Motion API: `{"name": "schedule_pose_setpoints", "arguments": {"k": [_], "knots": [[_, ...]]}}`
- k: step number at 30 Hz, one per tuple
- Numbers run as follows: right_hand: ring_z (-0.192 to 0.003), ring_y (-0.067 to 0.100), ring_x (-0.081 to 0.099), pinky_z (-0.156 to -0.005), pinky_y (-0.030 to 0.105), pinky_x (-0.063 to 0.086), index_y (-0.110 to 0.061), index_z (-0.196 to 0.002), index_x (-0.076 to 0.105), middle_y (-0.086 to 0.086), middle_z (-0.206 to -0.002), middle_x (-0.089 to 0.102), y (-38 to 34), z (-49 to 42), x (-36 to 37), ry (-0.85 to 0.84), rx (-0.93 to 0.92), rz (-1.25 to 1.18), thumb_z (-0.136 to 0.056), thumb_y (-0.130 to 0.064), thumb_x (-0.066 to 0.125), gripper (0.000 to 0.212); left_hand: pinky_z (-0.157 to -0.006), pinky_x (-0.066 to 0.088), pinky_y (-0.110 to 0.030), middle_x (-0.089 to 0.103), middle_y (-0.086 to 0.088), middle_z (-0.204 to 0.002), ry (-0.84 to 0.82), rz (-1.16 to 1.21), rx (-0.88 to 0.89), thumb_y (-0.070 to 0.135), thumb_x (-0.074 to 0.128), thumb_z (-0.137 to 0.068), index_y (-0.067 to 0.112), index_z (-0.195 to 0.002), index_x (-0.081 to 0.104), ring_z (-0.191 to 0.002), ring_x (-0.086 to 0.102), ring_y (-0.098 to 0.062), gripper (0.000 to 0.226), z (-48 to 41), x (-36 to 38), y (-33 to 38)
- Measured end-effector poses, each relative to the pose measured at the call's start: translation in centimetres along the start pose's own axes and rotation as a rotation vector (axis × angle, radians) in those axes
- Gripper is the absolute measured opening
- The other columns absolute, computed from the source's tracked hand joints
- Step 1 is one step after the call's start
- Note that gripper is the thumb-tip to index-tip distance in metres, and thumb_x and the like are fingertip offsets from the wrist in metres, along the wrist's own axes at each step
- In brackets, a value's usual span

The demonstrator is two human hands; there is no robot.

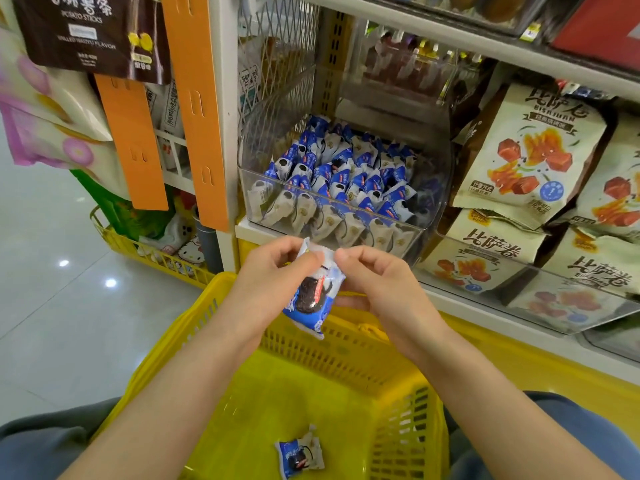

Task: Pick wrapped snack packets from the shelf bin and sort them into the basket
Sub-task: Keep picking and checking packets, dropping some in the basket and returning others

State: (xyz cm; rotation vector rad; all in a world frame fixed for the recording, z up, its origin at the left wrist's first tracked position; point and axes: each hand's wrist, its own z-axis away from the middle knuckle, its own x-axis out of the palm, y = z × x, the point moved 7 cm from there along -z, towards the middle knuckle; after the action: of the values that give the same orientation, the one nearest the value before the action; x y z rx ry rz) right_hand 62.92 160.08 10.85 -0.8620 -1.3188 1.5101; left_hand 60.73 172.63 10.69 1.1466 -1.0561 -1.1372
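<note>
Pinching the packet (311,299) top, left hand (273,285) and right hand (377,282) held it over basket (346,358). Second packet (299,457) lay inside.

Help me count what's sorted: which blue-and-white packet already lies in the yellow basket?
The lone packet on the basket floor. The held packet hangs pinched between left hand and right hand; the rest fill the shelf bin.

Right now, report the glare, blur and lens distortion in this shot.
Head view: ceiling lights glare as bright spots on the glossy floor; head view: hazy reflections on the clear bin at its right corner veil the packets behind; head view: the wide lens leans the shelf post; head view: the held packet, pinched by left hand and right hand, looks slightly soft.
</note>
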Motion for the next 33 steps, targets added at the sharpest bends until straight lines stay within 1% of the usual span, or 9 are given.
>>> {"name": "schedule_pose_setpoints", "arguments": {"k": [3,7,12,17,19,21,25,29,33], "knots": [[-0.07,0.009,0.065,-0.06,0.02,0.055,-0.016,-0.078,0.066,0.002,-0.077,0.07,-1.3,0.0,-0.4,0.102,-0.205,0.257,-0.087,-0.014,0.061,0.01,-0.059,0.052,-0.016,0.071,-0.002,-0.079,0.032,-0.05,0.007,0.016,0.061,-0.086,0.019,-0.079,0.068,-0.073,0.068,-0.008,0.011,-0.2,-0.2,-0.3],[-0.064,0.004,0.066,-0.05,0.016,0.05,-0.023,-0.074,0.066,-0.004,-0.07,0.069,-1.8,0.2,-0.3,0.111,-0.286,0.277,-0.086,-0.015,0.063,0.015,-0.057,0.054,-0.019,0.073,-0.003,-0.074,0.03,0.031,0.0,0.028,0.059,-0.088,0.014,-0.079,0.07,-0.067,0.069,-0.011,0.02,-0.2,0.0,-0.5],[-0.072,0.007,0.062,-0.061,0.024,0.052,-0.038,-0.074,0.059,-0.012,-0.075,0.065,-2.6,0.9,0.0,0.186,-0.481,0.617,-0.086,-0.024,0.063,0.018,-0.049,0.049,-0.015,0.071,0.0,-0.065,0.01,0.04,-0.037,0.03,0.057,-0.089,0.013,-0.075,0.068,-0.058,0.066,-0.006,0.024,-0.3,0.2,-0.9],[-0.071,0.007,0.067,-0.057,0.021,0.055,-0.016,-0.083,0.066,0.002,-0.081,0.07,-1.2,0.0,-1.3,0.215,-0.214,0.178,-0.091,-0.015,0.057,0.012,-0.065,0.053,-0.019,0.071,0.001,-0.091,0.003,-0.033,-0.077,0.038,0.062,-0.084,0.02,-0.098,0.06,-0.079,0.068,-0.008,0.023,-0.6,0.3,-1.3],[-0.078,0.01,0.069,-0.064,0.023,0.058,-0.008,-0.089,0.065,0.006,-0.089,0.072,-0.6,-0.3,-2.1,0.253,-0.103,0.04,-0.093,-0.017,0.053,0.016,-0.07,0.056,-0.025,0.068,0.001,-0.098,-0.01,-0.088,-0.122,0.037,0.066,-0.08,0.022,-0.103,0.057,-0.084,0.068,-0.01,0.029,-0.6,0.3,-1.9],[-0.086,0.014,0.069,-0.072,0.025,0.058,-0.006,-0.096,0.064,0.006,-0.095,0.072,-0.3,-0.4,-2.3,0.24,-0.048,-0.006,-0.095,-0.02,0.049,0.021,-0.067,0.057,-0.025,0.067,-0.001,-0.1,-0.002,-0.115,-0.115,0.033,0.066,-0.081,0.022,-0.1,0.057,-0.081,0.068,-0.01,0.024,-0.6,0.3,-2.1],[-0.084,0.007,0.067,-0.07,0.02,0.056,-0.021,-0.099,0.063,-0.002,-0.094,0.07,-1.0,-0.4,-1.4,0.148,-0.124,0.121,-0.094,-0.021,0.051,0.013,-0.061,0.053,-0.023,0.065,0.001,-0.097,0.037,-0.22,0.037,0.023,0.067,-0.082,0.026,-0.095,0.057,-0.081,0.064,-0.013,0.017,-0.9,-0.4,-1.0],[-0.073,0.0,0.063,-0.061,0.013,0.051,-0.026,-0.091,0.066,-0.01,-0.082,0.069,-1.7,-0.2,-1.5,0.179,-0.226,0.213,-0.088,-0.02,0.059,0.009,-0.066,0.042,-0.021,0.058,0.006,-0.101,0.059,-0.495,0.207,0.027,0.064,-0.084,0.03,-0.112,0.05,-0.084,0.057,-0.011,0.031,-1.0,-0.3,-0.4],[-0.081,-0.003,0.063,-0.072,0.013,0.05,-0.027,-0.09,0.069,-0.012,-0.088,0.068,-2.4,0.2,-1.8,0.251,-0.379,0.286,-0.084,-0.011,0.064,0.017,-0.067,0.047,-0.031,0.056,0.0,-0.096,0.082,-0.559,0.029,0.031,0.048,-0.094,0.017,-0.133,0.039,-0.082,0.056,-0.017,0.042,-1.4,-0.2,-2.3]]}}
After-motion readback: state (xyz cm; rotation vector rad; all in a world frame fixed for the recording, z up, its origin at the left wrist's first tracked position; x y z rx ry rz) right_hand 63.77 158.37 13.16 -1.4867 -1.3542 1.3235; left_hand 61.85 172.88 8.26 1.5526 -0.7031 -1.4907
